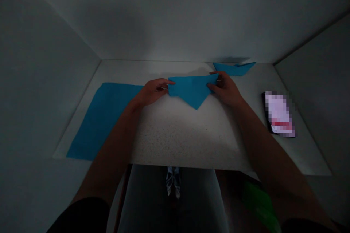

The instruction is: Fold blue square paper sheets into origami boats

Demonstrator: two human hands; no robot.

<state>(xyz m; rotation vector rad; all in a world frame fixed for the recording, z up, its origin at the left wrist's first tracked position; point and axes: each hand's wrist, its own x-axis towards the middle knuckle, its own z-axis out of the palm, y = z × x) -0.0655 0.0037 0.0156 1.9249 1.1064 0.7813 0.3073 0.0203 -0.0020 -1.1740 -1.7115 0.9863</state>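
A folded blue paper (191,89) is held up between my two hands, over the middle of the table. Its top edge is nearly straight and a point hangs down at the bottom. My left hand (153,91) pinches its left end, thumb and fingers closed on the edge. At the right end my right hand (224,87) grips it, the thumb in front and fingers partly hidden behind. Just beyond my right hand, a folded blue paper boat (235,69) lies by the back wall.
Blue paper sheet (101,116) lies flat at the left, partly under my left forearm. A phone with a lit, blurred screen (280,114) rests at the right. White walls enclose the pale speckled table (180,142) at the back and sides. Something green (258,204) is below the table's front edge.
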